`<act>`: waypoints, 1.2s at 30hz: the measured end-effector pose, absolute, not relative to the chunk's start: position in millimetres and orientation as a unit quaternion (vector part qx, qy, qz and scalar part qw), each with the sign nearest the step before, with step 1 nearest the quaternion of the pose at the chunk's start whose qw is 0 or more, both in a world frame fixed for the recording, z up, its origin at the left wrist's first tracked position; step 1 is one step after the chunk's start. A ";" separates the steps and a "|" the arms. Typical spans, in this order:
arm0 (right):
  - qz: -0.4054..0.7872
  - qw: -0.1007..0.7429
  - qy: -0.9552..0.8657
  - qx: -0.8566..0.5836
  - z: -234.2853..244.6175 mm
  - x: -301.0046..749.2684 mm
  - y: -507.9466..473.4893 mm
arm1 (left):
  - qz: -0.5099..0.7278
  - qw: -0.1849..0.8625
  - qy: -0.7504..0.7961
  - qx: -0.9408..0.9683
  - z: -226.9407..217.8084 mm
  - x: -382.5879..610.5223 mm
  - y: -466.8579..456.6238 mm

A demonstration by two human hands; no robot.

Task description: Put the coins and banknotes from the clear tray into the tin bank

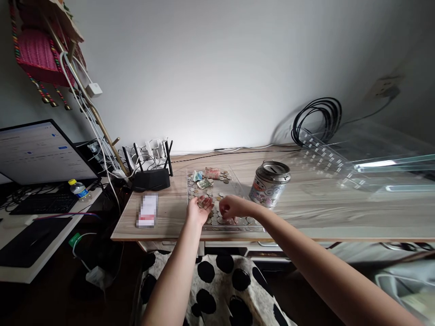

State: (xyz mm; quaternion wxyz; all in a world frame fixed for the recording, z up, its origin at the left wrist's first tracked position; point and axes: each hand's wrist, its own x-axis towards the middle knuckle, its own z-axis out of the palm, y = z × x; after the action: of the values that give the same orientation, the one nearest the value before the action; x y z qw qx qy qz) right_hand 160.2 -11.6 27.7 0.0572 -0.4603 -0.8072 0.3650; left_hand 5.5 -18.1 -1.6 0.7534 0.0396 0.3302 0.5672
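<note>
A clear tray [190,179] lies on the wooden desk [306,213] and holds several coins [222,175] and some folded banknotes [212,172]. My left hand [199,209] rests palm up at the tray's near left, cupped, with a few coins lying in the palm. My right hand [231,207] hovers over the coins at the tray's near edge, its fingers pinched together on something too small to make out. A tin money box [269,183] with a slot in its lid stands just right of the tray.
A black router [151,176] and a power strip stand left of the tray, with a small card [147,211] in front. Clear plastic trays [367,158] and coiled black cable [317,117] lie at the right. A monitor [41,151], a bottle [79,189] and a keyboard occupy the left desk.
</note>
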 end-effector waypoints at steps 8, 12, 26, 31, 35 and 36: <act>0.172 0.209 -0.834 -0.481 56.1 113.6 -4.3 | 0.538 0.774 0.324 0.080 7.1 8.7 -21.3; 0.169 0.233 -0.826 -0.484 51.1 114.9 -4.8 | 0.529 0.778 0.322 0.100 4.9 9.0 -21.0; -0.001 0.264 -0.565 -0.782 134.0 265.7 -15.0 | 0.525 0.711 0.403 0.238 3.8 14.9 -26.3; 0.038 0.220 -0.549 -0.806 122.4 274.9 -1.8 | 0.522 0.698 0.414 0.262 4.7 15.0 -28.2; -0.056 0.289 -0.552 -0.780 118.8 245.2 -16.4 | 0.526 0.686 0.416 0.282 5.3 15.1 -29.8; -0.061 0.311 -0.573 -0.755 114.6 230.9 -22.2 | 0.526 0.686 0.414 0.285 5.4 15.3 -30.0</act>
State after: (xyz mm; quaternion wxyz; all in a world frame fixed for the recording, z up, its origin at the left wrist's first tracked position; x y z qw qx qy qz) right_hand 230.9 -22.2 114.6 0.3114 -0.7554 -0.5733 -0.0613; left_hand 15.3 -30.0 5.4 0.6860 0.2848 0.4144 0.5259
